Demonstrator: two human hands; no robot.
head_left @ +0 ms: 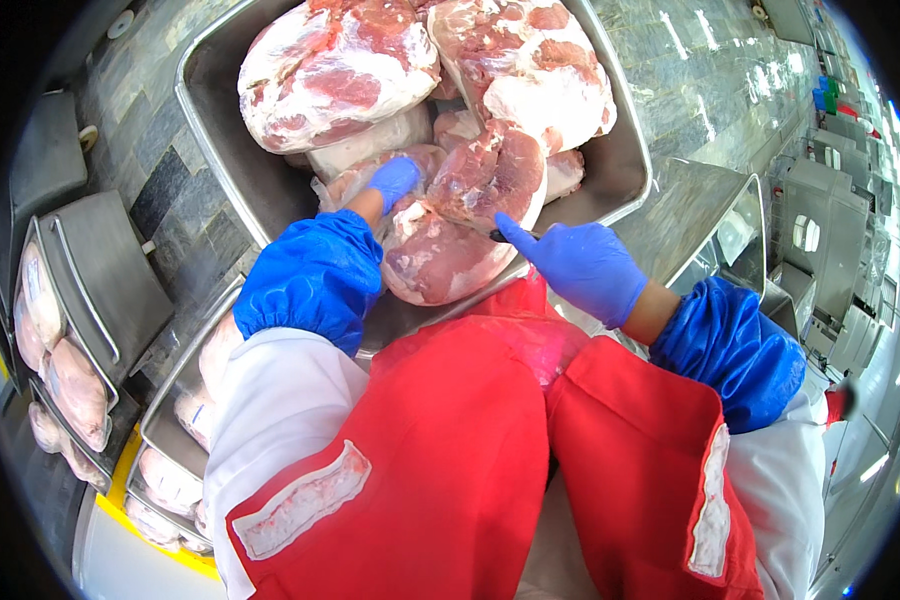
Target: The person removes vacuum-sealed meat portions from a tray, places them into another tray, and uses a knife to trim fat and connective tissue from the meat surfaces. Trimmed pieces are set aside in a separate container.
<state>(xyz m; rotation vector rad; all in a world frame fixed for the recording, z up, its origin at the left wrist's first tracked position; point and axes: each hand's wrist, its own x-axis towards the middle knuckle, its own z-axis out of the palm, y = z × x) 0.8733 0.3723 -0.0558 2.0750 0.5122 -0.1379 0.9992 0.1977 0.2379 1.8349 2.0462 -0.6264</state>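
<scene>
Steel tub (620, 170): large, square-cornered, heaped with big raw pork cuts, pink flesh and white fat; some wrapped in clear film.
Top cuts: two bulky pieces (335, 70) and (530, 60) piled at far side, rising above rim.
Front cut (490, 175): tilted on edge near middle of tub, leaning over lower cut (435, 255) that lies against near wall.
Left trays (90, 290): stacked steel trays on yellow-edged rack at left, holding pale wrapped meat pieces (75, 385); further trays (170, 470) below, also loaded.
Edges: near rim of tub close to red apron (450, 450); right rim next to steel surface (690, 210), bare part beyond.
Open room: tight inside tub, meat packed wall to wall; stone-tile floor (710, 70) visible around tub.
Left hand (395, 180): blue glove, blue sleeve guard, reaching into tub, fingers pressed into gap between front cut and wrapped piece behind; partly buried, grip cannot be told.
Right hand (580, 265): blue glove, over near rim, curled narrow around a dark handle (497, 236), forefinger stretched toward lower edge of front cut, tip touching or just beside it.
</scene>
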